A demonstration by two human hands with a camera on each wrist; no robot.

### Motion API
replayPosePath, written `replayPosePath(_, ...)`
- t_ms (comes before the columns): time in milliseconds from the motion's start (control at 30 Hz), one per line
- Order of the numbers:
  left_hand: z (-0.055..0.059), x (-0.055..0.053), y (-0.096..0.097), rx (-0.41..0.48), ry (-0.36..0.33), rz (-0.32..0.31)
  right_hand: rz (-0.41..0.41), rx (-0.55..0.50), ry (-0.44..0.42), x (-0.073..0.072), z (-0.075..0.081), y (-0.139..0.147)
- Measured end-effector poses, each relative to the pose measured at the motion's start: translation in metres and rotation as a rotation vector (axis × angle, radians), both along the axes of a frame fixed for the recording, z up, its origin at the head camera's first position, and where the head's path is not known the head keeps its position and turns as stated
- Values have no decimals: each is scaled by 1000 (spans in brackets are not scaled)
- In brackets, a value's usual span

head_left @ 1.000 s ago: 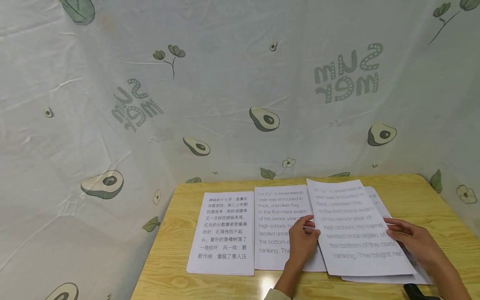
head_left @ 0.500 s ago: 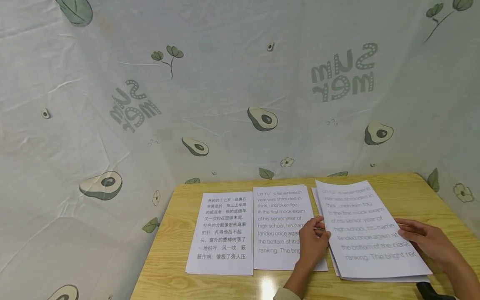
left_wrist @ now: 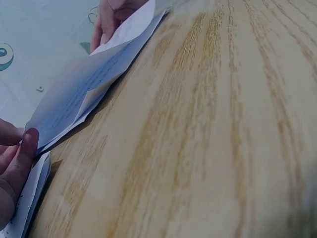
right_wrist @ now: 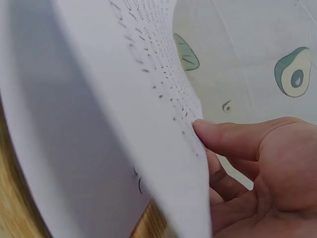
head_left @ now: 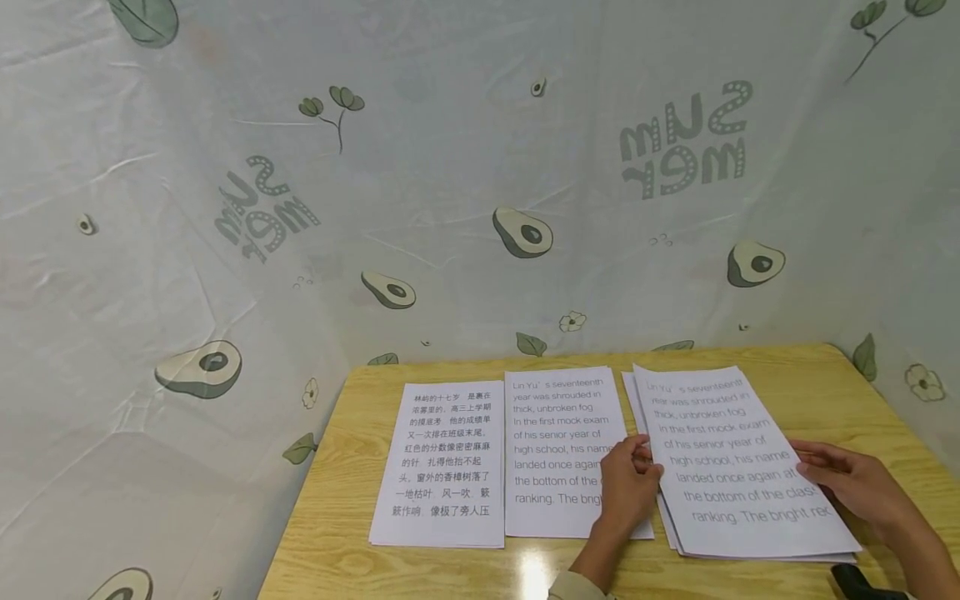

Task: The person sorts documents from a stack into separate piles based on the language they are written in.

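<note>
A white sheet of paper (head_left: 727, 467) with printed English text is held between both hands, just over a stack of papers (head_left: 670, 521) at the right. My left hand (head_left: 630, 483) pinches its left edge between thumb and fingers. At the right edge, my right hand (head_left: 855, 483) does the same, thumb on the printed face. In the left wrist view the sheet (left_wrist: 74, 94) bows upward, with left fingers (left_wrist: 25, 156) at its near edge. The right wrist view shows the right thumb (right_wrist: 228, 139) pressed on the curved sheet (right_wrist: 163, 148), apart from paper below.
Left of the held sheet lies an English-text stack (head_left: 558, 450), partly under the left forearm. Farther left is a Chinese-text stack (head_left: 442, 467). All rest on a wooden table (head_left: 330, 500) against an avocado-print cloth (head_left: 450, 167). A black object (head_left: 855, 581) sits at the right wrist.
Both hands have carried the sheet rightward and lowered it over the right stack, uncovering more of the middle stack. In the last half second they have barely moved.
</note>
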State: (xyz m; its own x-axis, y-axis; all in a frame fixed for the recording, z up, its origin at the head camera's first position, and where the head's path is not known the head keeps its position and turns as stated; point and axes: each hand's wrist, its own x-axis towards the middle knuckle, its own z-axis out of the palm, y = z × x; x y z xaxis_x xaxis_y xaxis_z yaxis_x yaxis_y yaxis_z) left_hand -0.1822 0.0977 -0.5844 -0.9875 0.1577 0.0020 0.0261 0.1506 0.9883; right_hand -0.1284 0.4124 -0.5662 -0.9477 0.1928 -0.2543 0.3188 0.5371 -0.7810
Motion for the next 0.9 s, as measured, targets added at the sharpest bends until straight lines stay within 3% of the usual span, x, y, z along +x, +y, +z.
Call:
replayPosePath(167, 3, -1, -1, 11, -30, -5, -17, 47, -7, -1, 0, -1)
replayPosePath(367, 9, -6, -13, -12, 29, 17, -106, 155, 3, 1, 5, -8)
replayPosePath(567, 18, -11, -34, 26, 18, 29, -90, 263, 71, 3, 18, -21)
replayPosePath(900, 19, -21, -82, -15, 31, 51, 44, 148, 122, -9, 33, -59)
